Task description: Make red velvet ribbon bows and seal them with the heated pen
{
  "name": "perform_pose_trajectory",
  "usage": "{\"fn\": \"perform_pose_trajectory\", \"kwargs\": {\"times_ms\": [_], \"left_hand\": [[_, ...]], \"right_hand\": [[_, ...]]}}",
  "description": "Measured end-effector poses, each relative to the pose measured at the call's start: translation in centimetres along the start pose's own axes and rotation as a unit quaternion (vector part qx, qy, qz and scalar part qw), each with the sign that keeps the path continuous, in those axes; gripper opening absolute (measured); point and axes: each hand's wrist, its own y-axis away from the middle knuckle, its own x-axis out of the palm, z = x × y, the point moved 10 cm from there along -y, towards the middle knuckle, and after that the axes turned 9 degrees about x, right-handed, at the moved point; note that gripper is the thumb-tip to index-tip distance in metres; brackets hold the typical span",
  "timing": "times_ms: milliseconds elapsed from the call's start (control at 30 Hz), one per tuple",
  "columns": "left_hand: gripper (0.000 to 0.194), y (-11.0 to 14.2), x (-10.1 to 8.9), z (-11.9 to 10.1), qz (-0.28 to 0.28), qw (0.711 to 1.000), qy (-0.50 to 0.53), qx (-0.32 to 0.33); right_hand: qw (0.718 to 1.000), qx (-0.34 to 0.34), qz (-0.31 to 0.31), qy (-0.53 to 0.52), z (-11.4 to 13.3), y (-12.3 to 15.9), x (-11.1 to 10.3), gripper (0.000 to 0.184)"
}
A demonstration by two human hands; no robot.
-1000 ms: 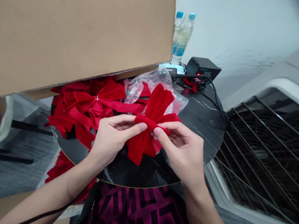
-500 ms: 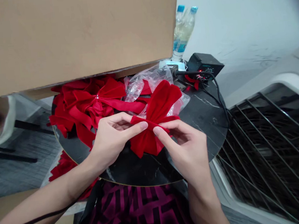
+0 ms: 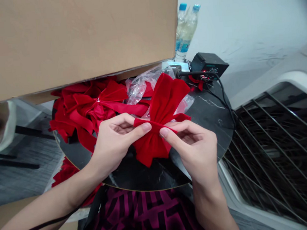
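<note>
A red velvet bow (image 3: 165, 100) is held up over the round black table (image 3: 147, 175), its loops fanning upward and downward from a narrow band across the middle. My left hand (image 3: 118, 140) pinches the band's left end between thumb and fingers. On the other side, my right hand (image 3: 193, 143) grips the band near its right end, thumb on top. The fingertips behind the fabric are partly hidden. Just beyond my left hand lies a heap of red bows (image 3: 89, 106), one with a shiny centre.
A large cardboard box (image 3: 78, 39) overhangs the table's back. Behind the bow is a clear plastic bag (image 3: 138, 89). Two bottles (image 3: 186, 31) and a black control box (image 3: 208, 66) with cables stand at the back right. A white-framed rack (image 3: 273, 148) is beside the table.
My right hand has shifted slightly right, and the band looks flatter and more stretched between both hands. The bow's upper loops have spread and stand higher.
</note>
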Motion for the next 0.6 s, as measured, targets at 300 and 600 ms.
{"fn": "perform_pose_trajectory", "kwargs": {"times_ms": [300, 600], "left_hand": [[0.015, -0.5, 0.6, -1.0, 0.024, 0.998, -0.049, 0.021], [0.019, -0.8, 0.5, 0.5, 0.032, 0.998, -0.015, -0.045]], "right_hand": [[0.999, -0.004, -0.038, 0.001, -0.6, -0.3, -0.5, 0.011], [0.999, 0.003, -0.039, -0.003, -1.3, -0.7, -0.7, 0.014]]}}
